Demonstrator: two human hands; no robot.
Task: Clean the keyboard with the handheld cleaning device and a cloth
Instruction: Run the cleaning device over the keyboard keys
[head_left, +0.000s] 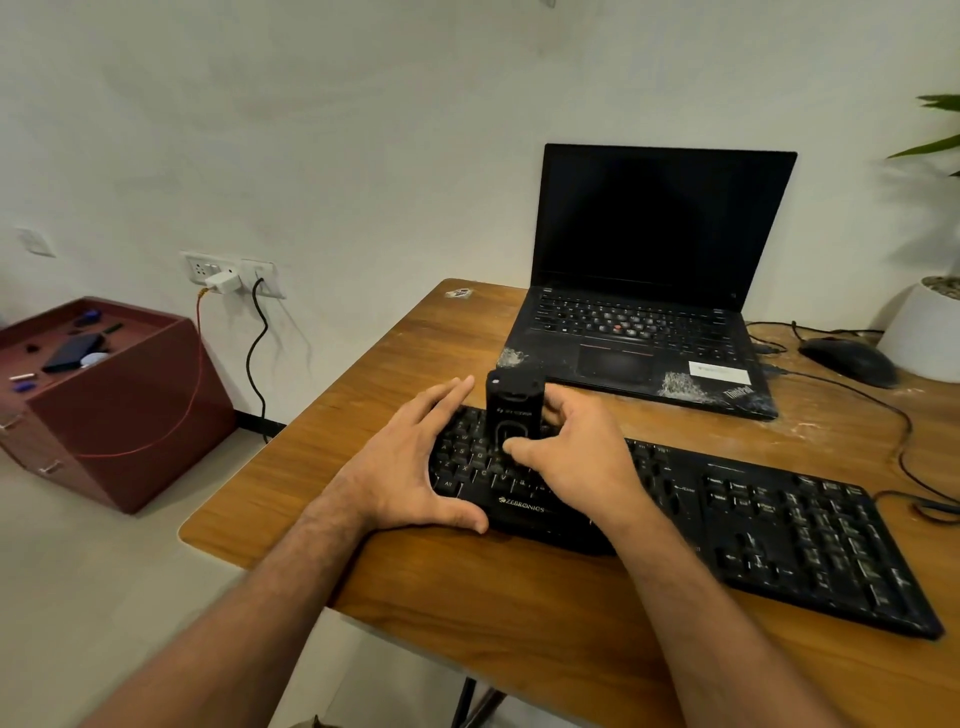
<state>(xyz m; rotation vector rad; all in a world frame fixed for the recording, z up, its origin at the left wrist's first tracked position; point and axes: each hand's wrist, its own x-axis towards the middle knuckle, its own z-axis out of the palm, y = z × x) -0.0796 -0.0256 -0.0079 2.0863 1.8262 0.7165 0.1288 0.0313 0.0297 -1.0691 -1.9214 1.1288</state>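
Note:
A black Zebronics keyboard (753, 525) lies across the wooden table (498, 597), dusty on its right half. A small black handheld cleaning device (513, 410) stands upright on the keyboard's left keys. My right hand (571, 457) grips the device, thumb on its front and fingers round its right side. My left hand (410, 462) rests flat with straight fingers on the keyboard's left end, thumb along its front edge. No cloth is in view.
An open black laptop (649, 291) with dust patches sits behind the keyboard. A black mouse (849, 358) and cables lie at the right, near a white plant pot (924, 332). A red-brown cabinet (109, 395) stands on the floor at the left, below wall sockets (228, 273).

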